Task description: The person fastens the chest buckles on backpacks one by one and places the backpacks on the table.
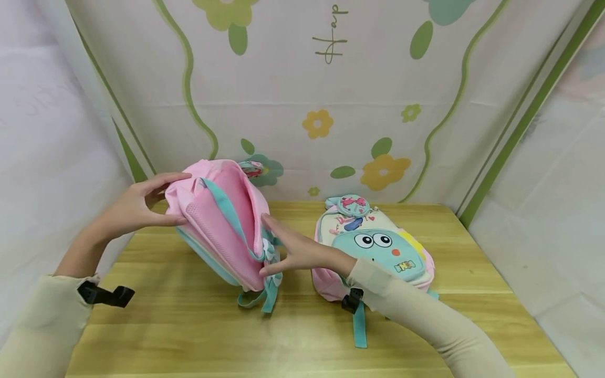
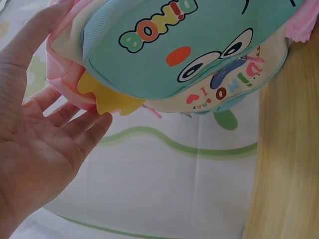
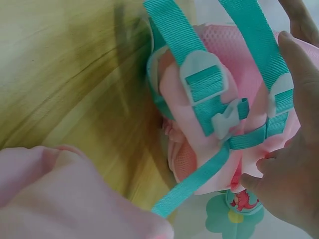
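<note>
A pink child's backpack [image 1: 224, 233] stands tilted on the left of the table, held between both hands. My left hand [image 1: 127, 207] grips its left end, thumb and fingers spread on opposite sides. In the left wrist view, its turquoise front pocket [image 2: 159, 64] shows cartoon eyes, and my fingertips touch the yellow trim [image 2: 107, 97]. My right hand [image 1: 302, 249] rests against the strap side, fingers long and thumb apart. The right wrist view shows turquoise shoulder straps [image 3: 174, 27] and a white buckle [image 3: 225, 121] beside that hand. A round pouch [image 3: 244, 200] hangs from the backpack.
A second matching backpack [image 1: 373, 252] lies front up on the wooden table [image 1: 189, 336], right of centre, partly behind my right forearm. One turquoise strap [image 1: 359, 328] trails toward me. Flower-printed cloth [image 1: 283, 79] hangs behind, with pale cloth on both sides.
</note>
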`<state>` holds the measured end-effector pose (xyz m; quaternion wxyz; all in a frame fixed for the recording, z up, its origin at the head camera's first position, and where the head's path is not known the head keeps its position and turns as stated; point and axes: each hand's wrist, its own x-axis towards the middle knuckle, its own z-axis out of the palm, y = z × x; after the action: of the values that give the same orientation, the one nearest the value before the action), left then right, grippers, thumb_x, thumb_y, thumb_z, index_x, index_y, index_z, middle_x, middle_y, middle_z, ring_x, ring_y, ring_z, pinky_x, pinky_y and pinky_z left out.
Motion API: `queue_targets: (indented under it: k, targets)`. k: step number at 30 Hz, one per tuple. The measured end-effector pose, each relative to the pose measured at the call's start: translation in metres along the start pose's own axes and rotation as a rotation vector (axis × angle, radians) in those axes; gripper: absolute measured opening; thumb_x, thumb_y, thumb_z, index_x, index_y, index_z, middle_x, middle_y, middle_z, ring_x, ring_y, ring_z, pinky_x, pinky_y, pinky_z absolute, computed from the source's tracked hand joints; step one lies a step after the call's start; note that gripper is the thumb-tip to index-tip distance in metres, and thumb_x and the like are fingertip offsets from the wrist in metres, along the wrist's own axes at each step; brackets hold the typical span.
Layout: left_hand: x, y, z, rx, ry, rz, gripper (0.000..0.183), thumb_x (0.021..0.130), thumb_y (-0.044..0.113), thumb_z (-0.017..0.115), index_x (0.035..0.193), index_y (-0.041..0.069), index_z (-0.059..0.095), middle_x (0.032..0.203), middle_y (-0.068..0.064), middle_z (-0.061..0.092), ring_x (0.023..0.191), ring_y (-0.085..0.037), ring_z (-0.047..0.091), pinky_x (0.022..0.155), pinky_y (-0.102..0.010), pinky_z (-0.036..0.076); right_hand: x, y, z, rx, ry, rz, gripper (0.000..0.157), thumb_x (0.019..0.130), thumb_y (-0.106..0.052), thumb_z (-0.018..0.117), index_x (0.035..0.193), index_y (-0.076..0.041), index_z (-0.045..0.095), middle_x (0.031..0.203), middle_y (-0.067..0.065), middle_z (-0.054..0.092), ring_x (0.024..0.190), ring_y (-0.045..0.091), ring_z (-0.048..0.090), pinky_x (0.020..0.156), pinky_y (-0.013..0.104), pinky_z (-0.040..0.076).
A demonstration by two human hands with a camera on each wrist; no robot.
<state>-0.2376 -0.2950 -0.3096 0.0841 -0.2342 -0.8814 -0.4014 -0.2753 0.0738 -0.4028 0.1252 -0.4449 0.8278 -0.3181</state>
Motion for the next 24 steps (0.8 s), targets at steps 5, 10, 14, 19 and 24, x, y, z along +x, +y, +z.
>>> queue_targets:
  k: [5, 10, 14, 19, 24]
  targets:
    - [-0.005, -0.005, -0.003, -0.01, 0.014, -0.008, 0.082, 0.076, -0.001, 0.086, 0.148, 0.016, 0.052, 0.137, 0.014, 0.054, 0.117, 0.003, 0.053, 0.094, -0.003, 0.041, 0.0, 0.007, 0.007, -0.007, -0.018, 0.003, 0.128, 0.082, -0.046, 0.084, 0.164, -0.017, -0.009, 0.173, -0.002, -0.003, 0.16, 0.017, 0.005, 0.127, 0.048, 0.022]
    - [-0.009, -0.012, -0.006, -0.022, 0.019, -0.035, 0.081, 0.077, -0.002, 0.085, 0.149, 0.015, 0.051, 0.138, 0.016, 0.053, 0.116, 0.006, 0.055, 0.093, -0.003, 0.041, -0.001, 0.013, 0.013, -0.033, -0.037, 0.012, 0.128, 0.081, -0.045, 0.085, 0.164, -0.012, -0.006, 0.173, 0.005, -0.003, 0.16, 0.021, 0.006, 0.127, 0.047, 0.022]
    - [-0.012, -0.018, -0.007, -0.045, 0.018, -0.021, 0.081, 0.078, -0.006, 0.083, 0.15, 0.012, 0.05, 0.139, 0.015, 0.053, 0.117, 0.006, 0.055, 0.094, -0.003, 0.042, -0.003, 0.017, 0.019, -0.042, -0.06, 0.027, 0.127, 0.082, -0.044, 0.085, 0.164, -0.009, -0.005, 0.173, 0.01, 0.0, 0.159, 0.02, 0.008, 0.127, 0.043, 0.02]
    - [-0.018, -0.024, -0.01, -0.055, 0.022, -0.025, 0.082, 0.078, -0.008, 0.081, 0.151, 0.011, 0.048, 0.141, 0.016, 0.051, 0.118, 0.007, 0.055, 0.092, -0.004, 0.044, -0.002, 0.022, 0.025, -0.072, -0.064, -0.012, 0.125, 0.083, -0.044, 0.084, 0.164, -0.006, -0.002, 0.173, 0.012, 0.004, 0.159, 0.022, 0.01, 0.128, 0.041, 0.02]
    - [-0.024, -0.028, -0.012, -0.045, 0.022, -0.083, 0.082, 0.081, -0.004, 0.081, 0.153, 0.016, 0.047, 0.145, 0.012, 0.049, 0.118, 0.008, 0.053, 0.089, -0.003, 0.043, -0.002, 0.024, 0.029, -0.107, -0.075, -0.003, 0.122, 0.085, -0.049, 0.081, 0.164, -0.007, -0.002, 0.172, 0.013, 0.004, 0.159, 0.024, 0.011, 0.127, 0.042, 0.021]
